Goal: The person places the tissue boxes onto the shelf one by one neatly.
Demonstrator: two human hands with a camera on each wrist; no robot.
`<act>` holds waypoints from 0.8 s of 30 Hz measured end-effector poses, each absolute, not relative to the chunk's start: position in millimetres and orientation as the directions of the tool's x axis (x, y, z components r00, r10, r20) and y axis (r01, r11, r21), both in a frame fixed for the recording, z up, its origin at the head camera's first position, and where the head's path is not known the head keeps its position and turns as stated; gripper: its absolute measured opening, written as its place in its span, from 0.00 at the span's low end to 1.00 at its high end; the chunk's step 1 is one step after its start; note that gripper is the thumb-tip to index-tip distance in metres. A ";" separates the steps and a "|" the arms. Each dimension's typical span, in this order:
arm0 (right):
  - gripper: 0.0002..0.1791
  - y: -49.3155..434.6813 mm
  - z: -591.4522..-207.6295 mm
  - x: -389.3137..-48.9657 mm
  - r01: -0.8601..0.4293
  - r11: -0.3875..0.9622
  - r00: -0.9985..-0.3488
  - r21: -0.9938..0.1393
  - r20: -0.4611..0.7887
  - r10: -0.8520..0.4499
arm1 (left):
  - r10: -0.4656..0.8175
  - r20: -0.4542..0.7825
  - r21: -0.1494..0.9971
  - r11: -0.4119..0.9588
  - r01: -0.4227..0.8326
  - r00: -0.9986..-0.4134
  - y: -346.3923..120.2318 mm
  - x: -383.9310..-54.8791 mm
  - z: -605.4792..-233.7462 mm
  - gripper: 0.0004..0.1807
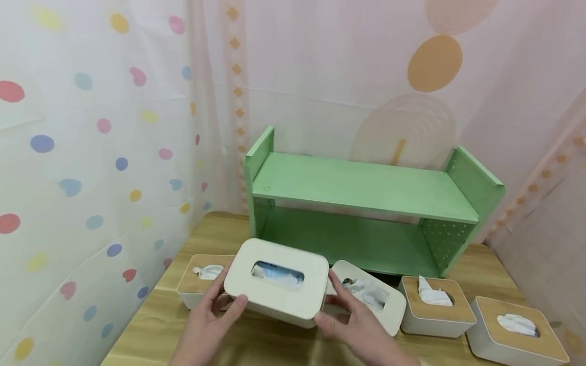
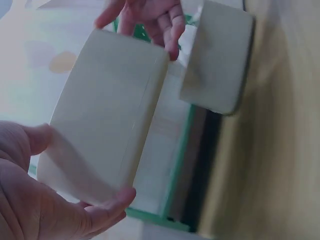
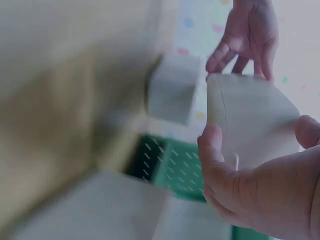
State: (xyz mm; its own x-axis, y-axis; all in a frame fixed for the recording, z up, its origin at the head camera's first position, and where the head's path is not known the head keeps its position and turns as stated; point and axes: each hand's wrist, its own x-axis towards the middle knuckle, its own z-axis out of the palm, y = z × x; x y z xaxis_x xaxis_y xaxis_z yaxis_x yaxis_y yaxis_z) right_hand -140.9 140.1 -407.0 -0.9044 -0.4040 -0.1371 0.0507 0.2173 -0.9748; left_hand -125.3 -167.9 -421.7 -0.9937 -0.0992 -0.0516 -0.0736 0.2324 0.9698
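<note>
Left hand (image 1: 212, 319), right hand (image 1: 354, 321): fingers gripping opposite ends of white tissue box (image 1: 270, 296). Beyond left fingers: wood-topped box (image 1: 188, 280). Beside right fingers: white-topped box (image 1: 394, 307); farther right, two wood-lidded boxes (image 1: 435, 324). Beneath: wooden table (image 1: 263, 346). Beyond fingertips: green shelf (image 1: 361, 184), lower front part-blocked; patterned curtains (image 1: 320, 81).

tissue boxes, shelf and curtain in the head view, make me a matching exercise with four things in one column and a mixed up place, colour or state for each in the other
Things
1. all-cream tissue box
2. shelf unit
3. rightmost tissue box
4. left curtain

Descriptions
A. white, with multicoloured spots
B. wood-coloured top, on the table
C. held between left hand and right hand
D. green, two levels

Pairs: 1-C, 2-D, 3-B, 4-A
</note>
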 end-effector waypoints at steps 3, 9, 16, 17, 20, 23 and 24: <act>0.52 148.0 -384.6 -158.9 0.061 0.241 -0.909 -0.969 -0.154 -0.388 | -0.063 -0.029 0.986 0.163 -0.039 -0.998 -157.0 -142.8 -407.7 0.44; 0.49 169.9 -354.6 -213.7 0.095 0.385 -0.883 -0.918 -0.256 -0.392 | 0.021 -0.038 0.994 0.100 -0.036 -0.999 -136.6 -181.4 -398.3 0.46; 0.52 181.4 -350.7 -268.3 0.176 0.442 -0.867 -0.880 -0.351 -0.353 | 0.072 -0.081 0.995 0.065 -0.076 -0.994 -123.8 -220.8 -398.3 0.46; 0.52 181.6 -351.7 -273.7 0.185 0.446 -0.867 -0.876 -0.359 -0.345 | 0.075 -0.086 0.995 0.064 -0.082 -0.993 -122.4 -225.1 -399.0 0.46; 0.45 180.9 -355.3 -285.8 0.188 0.451 -0.867 -0.873 -0.363 -0.341 | 0.080 -0.107 0.993 0.061 -0.102 -0.991 -118.5 -235.0 -401.6 0.44; 0.29 179.6 -361.2 -294.8 0.191 0.454 -0.874 -0.870 -0.361 -0.324 | 0.084 -0.119 0.990 0.080 -0.113 -0.989 -114.9 -242.1 -404.0 0.44; 0.25 179.4 -363.6 -296.8 0.188 0.460 -0.877 -0.868 -0.359 -0.319 | 0.086 -0.121 0.990 0.088 -0.113 -0.989 -114.0 -243.9 -404.4 0.45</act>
State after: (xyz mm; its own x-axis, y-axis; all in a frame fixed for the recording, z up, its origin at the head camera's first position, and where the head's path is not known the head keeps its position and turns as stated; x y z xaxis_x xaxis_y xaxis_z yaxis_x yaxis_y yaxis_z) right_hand -296.8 179.4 -363.6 -0.8770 -0.3191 -0.3592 0.1881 0.4598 -0.8679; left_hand -243.9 -114.0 -404.4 -0.9889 0.0862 -0.1210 -0.1134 0.0885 0.9896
